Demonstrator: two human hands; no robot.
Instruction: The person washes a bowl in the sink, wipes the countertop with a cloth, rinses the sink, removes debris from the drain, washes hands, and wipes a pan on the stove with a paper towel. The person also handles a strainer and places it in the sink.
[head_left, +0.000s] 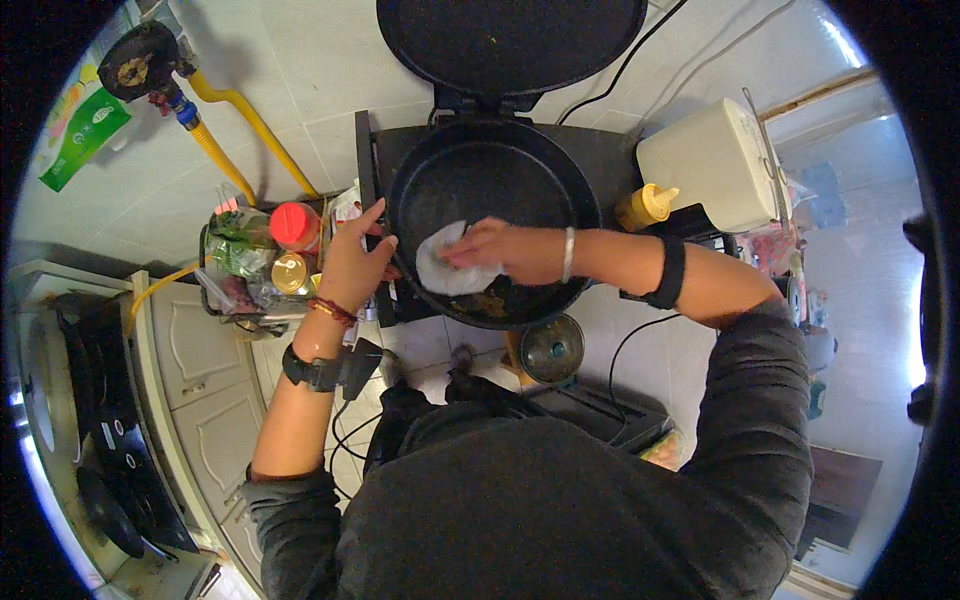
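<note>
In the middle lies a round black electric griddle pan (487, 180), with its round lid (510, 45) raised against the tiled wall. My right hand (499, 251) presses a crumpled white cloth or paper towel (450, 262) onto the pan's inner surface, towards its lower left. Brownish residue (487, 304) shows on the pan near my side. My left hand (360, 255) is at the pan's left rim with thumb and forefinger apart; its other fingertips are partly hidden by the black stand's edge.
A yellow squeeze bottle (645, 207) and a cream container (712, 165) stand right of the pan. On the left, a basket holds a red-lidded jar (295, 225), a gold-lidded jar (291, 273) and bagged greens (240, 244). A round glass lid (552, 349) sits below. Black cables hang nearby.
</note>
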